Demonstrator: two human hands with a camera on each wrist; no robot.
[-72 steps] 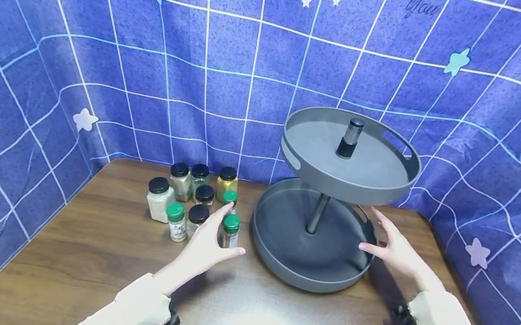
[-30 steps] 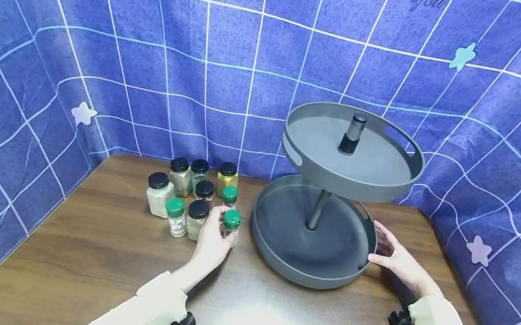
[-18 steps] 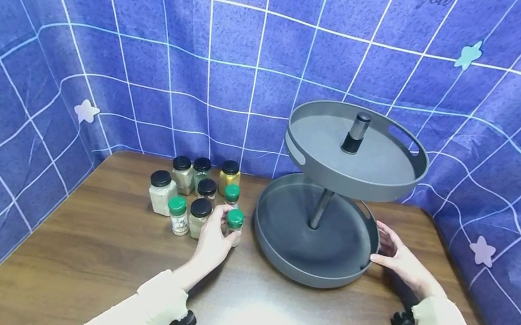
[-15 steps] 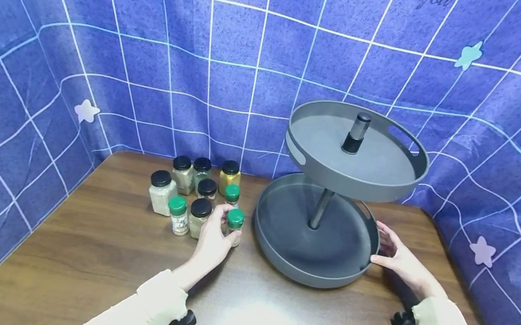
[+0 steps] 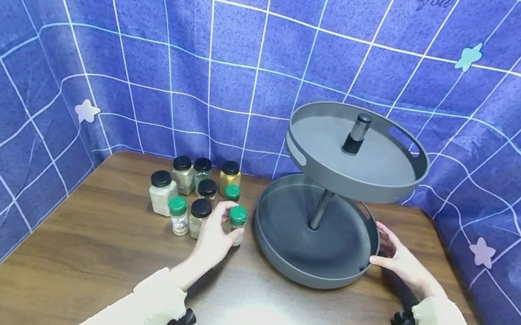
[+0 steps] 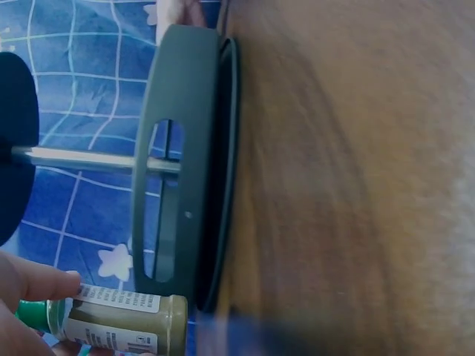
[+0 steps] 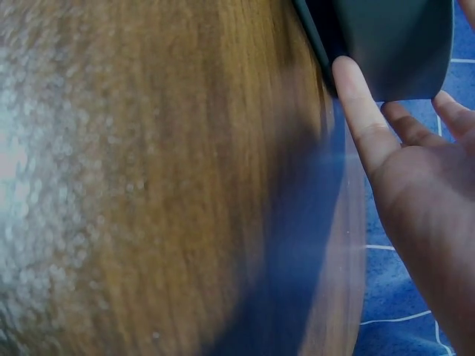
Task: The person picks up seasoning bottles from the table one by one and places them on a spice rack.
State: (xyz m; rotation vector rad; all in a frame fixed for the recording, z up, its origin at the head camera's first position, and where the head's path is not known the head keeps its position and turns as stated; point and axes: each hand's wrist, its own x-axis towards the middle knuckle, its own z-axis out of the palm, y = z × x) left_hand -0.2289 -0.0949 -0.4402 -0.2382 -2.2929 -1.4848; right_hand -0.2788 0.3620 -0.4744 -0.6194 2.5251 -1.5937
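My left hand [image 5: 211, 240] grips a green-capped spice jar [image 5: 238, 216], thumb on one side and fingers on the other. In the left wrist view this jar [image 6: 126, 320] shows a printed label and tan contents, and its base seems slightly off the table. Just to its right stands a dark grey two-tier turntable rack [image 5: 304, 274] with a metal post. My right hand [image 5: 402, 265] rests against the outer right wall of the rack's lower tray. The right wrist view shows the thumb and fingers touching that wall [image 7: 401, 52], fairly straight.
Left of my left hand, several black-capped jars [image 5: 161, 196] and two green-capped jars [image 5: 178, 220] stand grouped on the wooden table [image 5: 89, 260]. The rack's upper tray [image 5: 325, 166] overhangs the lower one. A blue gridded cloth [image 5: 226, 90] hangs around the back and sides.
My left hand has reached the front green-capped jar, closed on it, and just shifted it slightly up and right. My right hand has moved from beside the rack onto its lower tray's outer wall.
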